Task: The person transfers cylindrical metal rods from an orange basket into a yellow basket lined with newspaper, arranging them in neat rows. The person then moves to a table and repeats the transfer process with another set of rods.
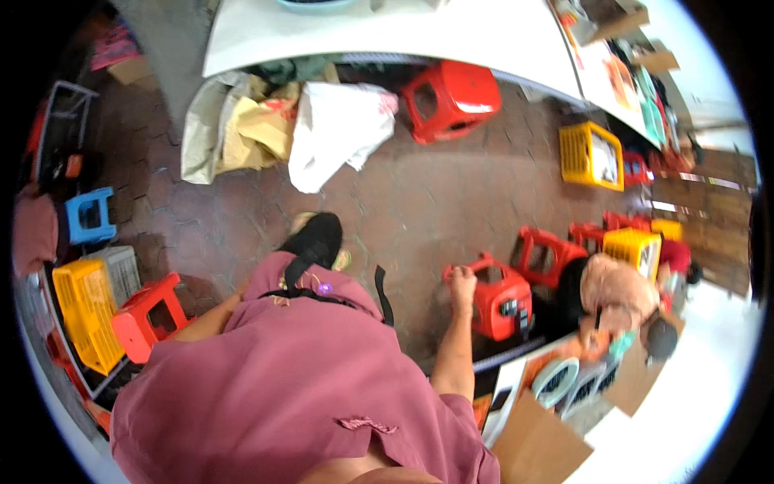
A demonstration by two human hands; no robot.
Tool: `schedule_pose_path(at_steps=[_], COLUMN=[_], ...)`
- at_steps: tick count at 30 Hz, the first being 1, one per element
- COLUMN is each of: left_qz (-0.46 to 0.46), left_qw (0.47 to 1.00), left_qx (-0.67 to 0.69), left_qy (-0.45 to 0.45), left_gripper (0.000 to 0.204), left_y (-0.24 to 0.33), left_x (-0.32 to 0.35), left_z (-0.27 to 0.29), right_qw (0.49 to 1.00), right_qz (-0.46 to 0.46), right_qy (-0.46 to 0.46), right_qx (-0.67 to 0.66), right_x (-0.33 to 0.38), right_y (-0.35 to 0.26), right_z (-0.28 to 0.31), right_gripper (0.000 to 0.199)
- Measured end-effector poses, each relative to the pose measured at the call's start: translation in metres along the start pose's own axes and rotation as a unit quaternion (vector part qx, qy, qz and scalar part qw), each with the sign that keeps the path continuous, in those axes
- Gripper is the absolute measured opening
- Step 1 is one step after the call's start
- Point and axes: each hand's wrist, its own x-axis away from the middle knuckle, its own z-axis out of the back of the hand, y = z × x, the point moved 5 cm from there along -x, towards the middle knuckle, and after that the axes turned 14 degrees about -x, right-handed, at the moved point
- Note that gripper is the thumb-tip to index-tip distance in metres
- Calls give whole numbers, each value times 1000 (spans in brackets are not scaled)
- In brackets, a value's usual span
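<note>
My right hand [462, 286] hangs in front of me at the end of my bare forearm, its fingers curled closed. In the picture it overlaps a leg of a red plastic stool [492, 300]; whether it touches the stool, or holds anything small, I cannot make out. A small black object [513, 309] shows against that stool's seat. My left hand is hidden behind my mauve shirt [282, 387]; only part of the left forearm [211, 324] shows, next to another red stool [151, 317]. Loose black straps [383, 294] hang at my waist.
Cloth and paper sacks [339, 129] lie ahead, beside a red stool [453, 98] under a white table [387, 36]. Yellow crates [592, 155] stand at right, another crate [85, 310] at left near a blue stool [90, 216]. A person [617, 290] is at the right-hand worktable.
</note>
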Motion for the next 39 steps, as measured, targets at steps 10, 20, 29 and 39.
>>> schedule_pose_path(at_steps=[10, 20, 29, 39], left_qz=[90, -165, 43, 39], left_qw=[970, 956, 993, 946], left_qx=[-221, -232, -78, -314], left_qy=[-34, -72, -83, -66], left_gripper=[29, 31, 20, 37], left_y=[313, 676, 691, 748], left_x=[-106, -285, -290, -352], left_z=[70, -32, -153, -169], right_qw=[971, 969, 974, 970], right_qz=[177, -150, 85, 152], right_qy=[-13, -108, 26, 25], right_qx=[161, 167, 209, 189], right_x=[-88, 54, -350, -584], right_y=[13, 180, -143, -235], right_z=[72, 200, 335, 376], right_gripper=[27, 28, 32, 34])
